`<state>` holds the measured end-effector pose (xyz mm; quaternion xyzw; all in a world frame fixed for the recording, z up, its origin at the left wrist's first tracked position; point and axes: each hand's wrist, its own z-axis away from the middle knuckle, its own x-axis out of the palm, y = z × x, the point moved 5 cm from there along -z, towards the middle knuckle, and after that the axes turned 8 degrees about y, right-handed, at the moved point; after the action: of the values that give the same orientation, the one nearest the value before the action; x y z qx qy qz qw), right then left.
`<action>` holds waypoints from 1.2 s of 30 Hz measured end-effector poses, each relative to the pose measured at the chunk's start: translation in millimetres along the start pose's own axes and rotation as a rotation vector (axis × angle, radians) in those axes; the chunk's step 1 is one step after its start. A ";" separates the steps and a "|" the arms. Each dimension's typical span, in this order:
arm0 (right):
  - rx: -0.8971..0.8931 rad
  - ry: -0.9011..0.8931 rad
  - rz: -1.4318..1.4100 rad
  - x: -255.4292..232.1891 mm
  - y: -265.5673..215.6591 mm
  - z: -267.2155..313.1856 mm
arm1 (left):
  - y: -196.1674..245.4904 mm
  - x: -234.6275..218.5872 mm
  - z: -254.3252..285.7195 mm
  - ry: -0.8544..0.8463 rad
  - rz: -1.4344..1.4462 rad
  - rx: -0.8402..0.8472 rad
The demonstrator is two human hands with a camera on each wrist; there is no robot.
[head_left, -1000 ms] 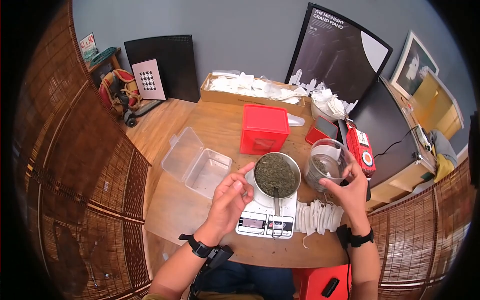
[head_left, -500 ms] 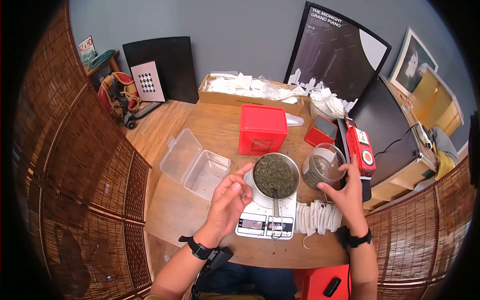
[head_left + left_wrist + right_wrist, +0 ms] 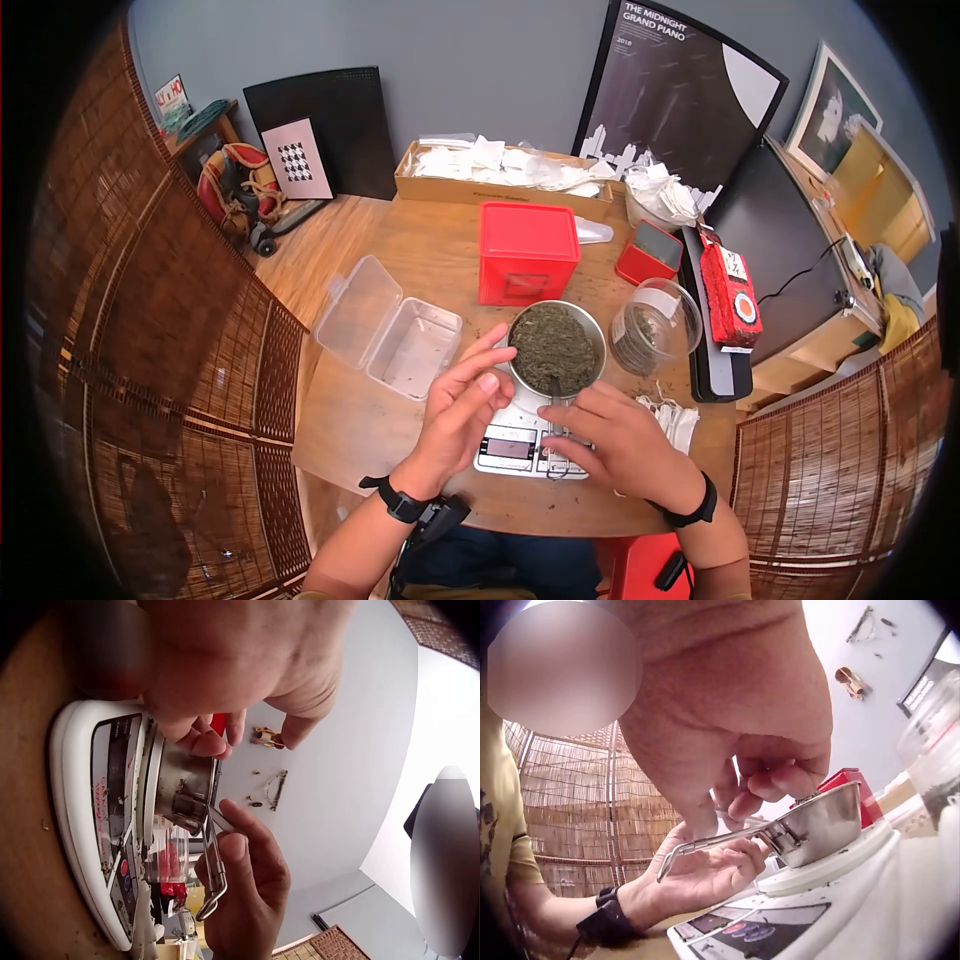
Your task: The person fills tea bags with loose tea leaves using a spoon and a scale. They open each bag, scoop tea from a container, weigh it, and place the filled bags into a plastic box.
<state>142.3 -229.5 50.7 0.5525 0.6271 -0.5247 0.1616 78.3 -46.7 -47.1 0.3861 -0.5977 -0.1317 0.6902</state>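
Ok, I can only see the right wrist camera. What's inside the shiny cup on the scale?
Observer: From the head camera, the shiny cup is filled almost to the rim with dried green leaves.
Operator: Is anything to the left of it?
Observer: Yes, a clear plastic box lies open on the table, its lid flipped back.
Operator: And far away at the back?
Observer: A cardboard tray full of white paper bags stands at the table's far edge.
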 end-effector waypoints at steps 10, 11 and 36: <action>-0.028 0.291 -0.027 -17.4 1.7 8.3 | -2.6 1.1 0.9 -0.022 -0.008 -0.049; -0.018 0.330 -0.035 -20.0 2.5 9.1 | -2.6 1.2 0.8 -0.022 -0.008 -0.049; 0.699 0.842 -0.684 -32.7 87.3 -7.3 | -5.0 -0.5 0.7 -0.045 0.034 -0.090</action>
<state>231.4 -254.5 37.3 0.5001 0.5697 -0.4581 -0.4642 79.0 -50.0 -51.0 0.3411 -0.6130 -0.1555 0.6955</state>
